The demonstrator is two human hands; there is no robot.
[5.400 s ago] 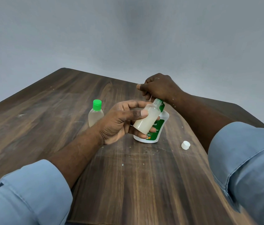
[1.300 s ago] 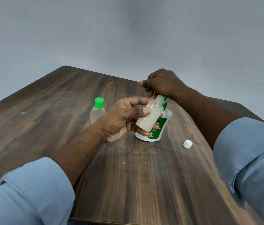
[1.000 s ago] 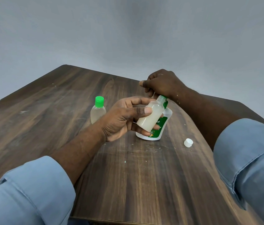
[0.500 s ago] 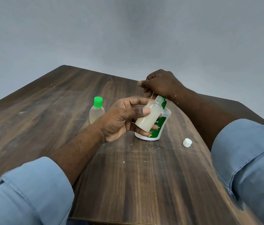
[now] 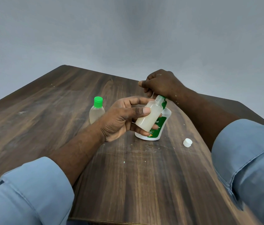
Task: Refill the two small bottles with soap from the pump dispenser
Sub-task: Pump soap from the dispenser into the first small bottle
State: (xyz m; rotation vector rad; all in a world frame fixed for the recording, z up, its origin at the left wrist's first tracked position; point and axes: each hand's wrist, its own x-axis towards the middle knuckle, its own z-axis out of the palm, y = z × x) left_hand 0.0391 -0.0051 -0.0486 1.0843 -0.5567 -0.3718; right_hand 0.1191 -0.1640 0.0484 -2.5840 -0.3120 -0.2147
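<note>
A: Quick, hands?

B: Left hand point(image 5: 121, 120) grips the open small bottle point(image 5: 149, 116), thumb across the front, fingers curled behind. The bottle is off the table, tilted, with its bare neck up under the pump's spout.

A: Right?

B: Right hand point(image 5: 160, 83) sits on top of the pump dispenser point(image 5: 167, 113), fingers curled down round the pump head. The head itself is hidden under the hand.

A: Where's the dispenser?

B: Standing on the wooden table point(image 5: 128, 184), mid-right, directly behind the held bottle and touching it. White body, green label.

A: What's changed from the earlier frames?

B: Barely anything. Same grip on both hands as half a second ago and as five seconds ago. The bottle is still at the spout, at the same tilt. Cloudy whitish soap fills most of it; I can't tell if the level has risen.

A: The other bottle?

B: The capped small bottle point(image 5: 96, 113), with a green lid, is upright just left of the left hand and hasn't moved.

A: Loose cap?

B: The white cap point(image 5: 187, 142) lies on the table right of the dispenser, well apart from it, in the same spot.

A: Anything else?

B: Blue sleeves point(image 5: 30, 192) at the bottom corners.
</note>
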